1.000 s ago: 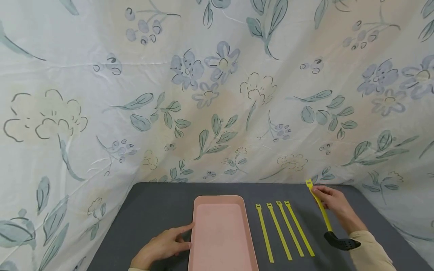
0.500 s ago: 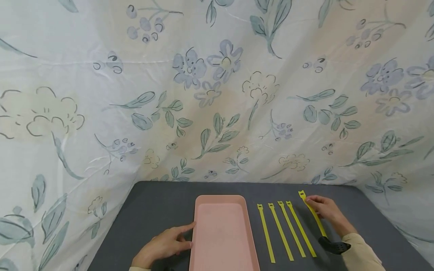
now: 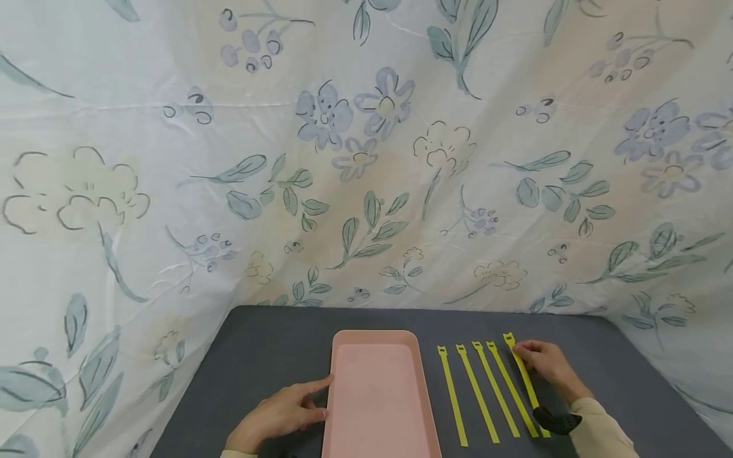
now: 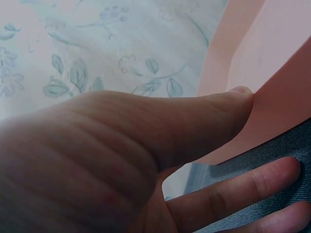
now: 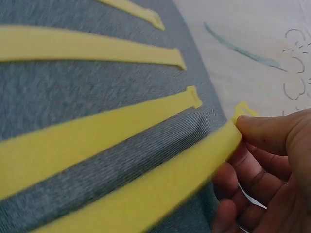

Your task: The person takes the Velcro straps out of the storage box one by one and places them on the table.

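Note:
My right hand (image 3: pixel 548 364) pinches a yellow strap-style cable tie (image 3: pixel 523 375) near its slotted head, between thumb and fingers. In the right wrist view the held tie (image 5: pixel 165 187) slants just above the dark cloth. Several matching yellow cable ties (image 3: pixel 453 397) lie side by side to its left, slotted heads toward the back. My left hand (image 3: pixel 280 412) touches the left side of a pink rectangular tray (image 3: pixel 378 394) with straight fingers. The left wrist view has the thumb (image 4: pixel 209 119) against the tray's wall, the other fingers extended below.
A dark grey cloth-covered table (image 3: pixel 275 343) lies beneath everything. Behind and beside it hangs a white floral curtain (image 3: pixel 366 159). A black device (image 3: pixel 557 421) sits at my right wrist, over the held tie's lower end.
My right hand has moved left and down with the cable tie, bringing it beside the rightmost tie in the row. The left hand stays at the tray.

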Demonstrator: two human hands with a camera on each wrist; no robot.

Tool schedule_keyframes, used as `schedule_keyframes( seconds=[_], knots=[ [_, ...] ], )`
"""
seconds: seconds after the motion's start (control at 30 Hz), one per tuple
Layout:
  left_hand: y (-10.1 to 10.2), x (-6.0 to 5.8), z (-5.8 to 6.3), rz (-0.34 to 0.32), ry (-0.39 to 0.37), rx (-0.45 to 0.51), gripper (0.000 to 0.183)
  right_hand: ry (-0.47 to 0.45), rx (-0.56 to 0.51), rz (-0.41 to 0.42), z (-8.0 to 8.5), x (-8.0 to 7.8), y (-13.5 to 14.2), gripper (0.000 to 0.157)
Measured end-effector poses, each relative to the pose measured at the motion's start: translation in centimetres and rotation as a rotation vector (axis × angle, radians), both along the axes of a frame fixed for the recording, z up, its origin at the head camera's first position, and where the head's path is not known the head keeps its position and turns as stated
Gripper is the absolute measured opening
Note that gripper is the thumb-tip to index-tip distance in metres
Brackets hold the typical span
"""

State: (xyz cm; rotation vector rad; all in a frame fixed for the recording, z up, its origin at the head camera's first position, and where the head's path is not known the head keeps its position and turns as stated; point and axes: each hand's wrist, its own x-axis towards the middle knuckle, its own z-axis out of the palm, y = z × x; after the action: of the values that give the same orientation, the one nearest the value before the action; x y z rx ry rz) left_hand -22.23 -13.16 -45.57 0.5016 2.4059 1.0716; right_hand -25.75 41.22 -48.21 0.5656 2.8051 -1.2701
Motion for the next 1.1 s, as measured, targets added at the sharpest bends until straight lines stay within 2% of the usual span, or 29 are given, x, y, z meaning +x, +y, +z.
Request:
schedule_keyframes(
  seconds=[0.27,0.4,0.67,0.9,1.1],
  knots=[
    [0.0,0.1,-0.1,-0.001,-0.006,0.005,0.064,-0.040,0.039,0.004,-0.4,-0.1,0.1,0.039],
    [0.0,0.1,-0.2,-0.003,-0.014,0.008,0.063,-0.027,0.052,0.003,-0.8,-0.2,0.3,0.035],
    [-0.1,0.2,-0.2,-0.014,-0.011,0.027,0.063,-0.011,0.144,0.070,-0.8,0.1,-0.1,0.039],
    [-0.3,0.8,-0.3,-0.043,-0.018,0.075,0.064,-0.033,0.196,0.039,-1.0,0.2,-0.4,0.035],
    [-0.3,0.4,0.1,-0.063,0.010,0.080,0.065,-0.005,0.236,0.036,-0.9,0.6,-0.4,0.037]
  ],
)
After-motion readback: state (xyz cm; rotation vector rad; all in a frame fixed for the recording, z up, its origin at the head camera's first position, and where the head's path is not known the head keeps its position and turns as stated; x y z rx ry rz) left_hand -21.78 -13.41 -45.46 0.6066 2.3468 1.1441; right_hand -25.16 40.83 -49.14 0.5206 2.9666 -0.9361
